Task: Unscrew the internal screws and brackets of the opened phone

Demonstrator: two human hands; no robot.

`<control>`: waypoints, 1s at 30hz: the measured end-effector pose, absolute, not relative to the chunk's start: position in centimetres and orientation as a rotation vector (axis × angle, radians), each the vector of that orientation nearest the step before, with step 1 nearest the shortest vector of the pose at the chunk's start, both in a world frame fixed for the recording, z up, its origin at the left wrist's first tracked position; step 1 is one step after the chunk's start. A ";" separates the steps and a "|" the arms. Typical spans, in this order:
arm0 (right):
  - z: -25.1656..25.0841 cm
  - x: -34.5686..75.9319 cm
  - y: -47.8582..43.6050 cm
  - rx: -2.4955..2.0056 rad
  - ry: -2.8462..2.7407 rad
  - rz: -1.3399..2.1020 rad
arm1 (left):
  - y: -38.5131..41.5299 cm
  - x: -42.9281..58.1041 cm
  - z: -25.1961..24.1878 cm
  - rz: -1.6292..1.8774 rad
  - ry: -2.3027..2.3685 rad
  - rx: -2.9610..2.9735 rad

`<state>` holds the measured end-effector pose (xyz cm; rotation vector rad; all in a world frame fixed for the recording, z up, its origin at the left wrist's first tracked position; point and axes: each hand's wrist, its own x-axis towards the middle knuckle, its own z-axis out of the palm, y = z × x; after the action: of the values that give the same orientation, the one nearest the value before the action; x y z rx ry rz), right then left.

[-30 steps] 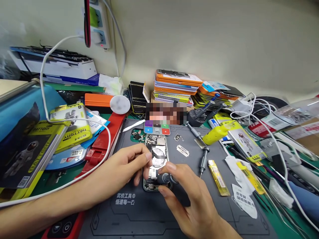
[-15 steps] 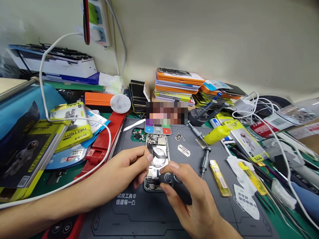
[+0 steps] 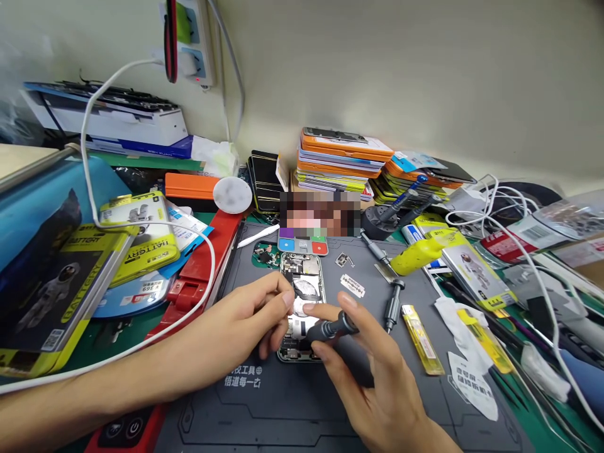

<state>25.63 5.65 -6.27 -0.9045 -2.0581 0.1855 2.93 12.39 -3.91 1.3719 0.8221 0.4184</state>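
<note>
An opened phone (image 3: 311, 267) lies on the dark grey mat (image 3: 264, 415), its inner parts and a round silvery disc (image 3: 306, 288) exposed. My left hand (image 3: 257, 308) rests along the phone's left edge, thumb and index finger pinched together; what they hold, if anything, is hidden. A dark strip shows just past those fingertips. In my right hand (image 3: 377, 365) is a dark screwdriver (image 3: 333, 328), gripped between thumb and fingers and tilted over the lower part of the phone. The index finger reaches forward over the phone. I cannot make out the screwdriver's tip.
Right of the phone lie a razor blade (image 3: 352, 286), another screwdriver (image 3: 392, 306) and a yellow lighter (image 3: 421, 340). A screwdriver stand (image 3: 380, 220) is behind. Battery boxes (image 3: 89, 283) and a red clamp-like tool (image 3: 195, 270) line the left. A white cable (image 3: 211, 264) crosses there.
The view has shifted slightly. My right hand has turned the screwdriver so more of its length shows, and its index finger is now stretched further over the phone. My left hand stays pinched.
</note>
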 end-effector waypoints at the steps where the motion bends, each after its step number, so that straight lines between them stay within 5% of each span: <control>1: -6.3 25.7 5.6 -0.913 -2.053 0.186 | 12.4 2.9 -3.9 0.416 0.820 1.373; 18: -6.1 25.8 5.9 -0.845 -2.084 0.245 | 12.6 2.7 -4.1 0.423 0.816 1.380; 30: -4.4 24.5 4.8 -1.037 -1.409 0.732 | 13.1 3.1 -3.4 0.378 0.824 1.331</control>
<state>24.49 4.79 -4.42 -1.0367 -1.4087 0.7325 3.12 13.15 -3.40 1.3306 0.8240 0.3781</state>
